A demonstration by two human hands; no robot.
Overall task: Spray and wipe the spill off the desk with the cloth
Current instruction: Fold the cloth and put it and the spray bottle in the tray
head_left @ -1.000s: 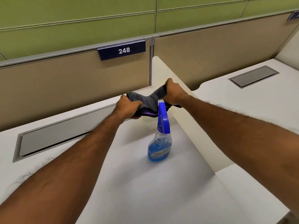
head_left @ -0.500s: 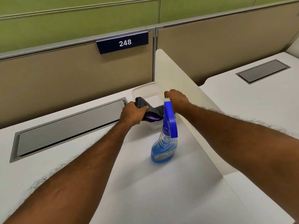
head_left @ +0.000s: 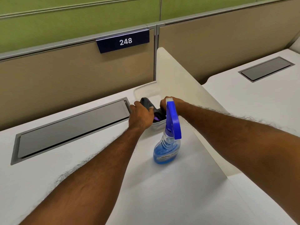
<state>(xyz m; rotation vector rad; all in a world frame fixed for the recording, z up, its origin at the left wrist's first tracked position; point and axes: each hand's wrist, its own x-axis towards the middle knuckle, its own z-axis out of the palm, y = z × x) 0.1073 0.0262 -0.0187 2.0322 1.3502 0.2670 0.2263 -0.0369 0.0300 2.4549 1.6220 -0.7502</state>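
Grey cloth (head_left: 146,103) lies bunched in a clear plastic container (head_left: 146,90) at the far side of the white worktop (head_left: 162,192). Left hand (head_left: 141,116) is closed on the cloth; right hand (head_left: 166,103) reaches into the container, its grip hidden. Blue spray bottle (head_left: 168,143) stands upright just nearer, beside a grey cable hatch (head_left: 71,129).

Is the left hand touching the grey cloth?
Touching. The head view shows the left hand with its fingers laid over the grey cloth inside the clear plastic container.
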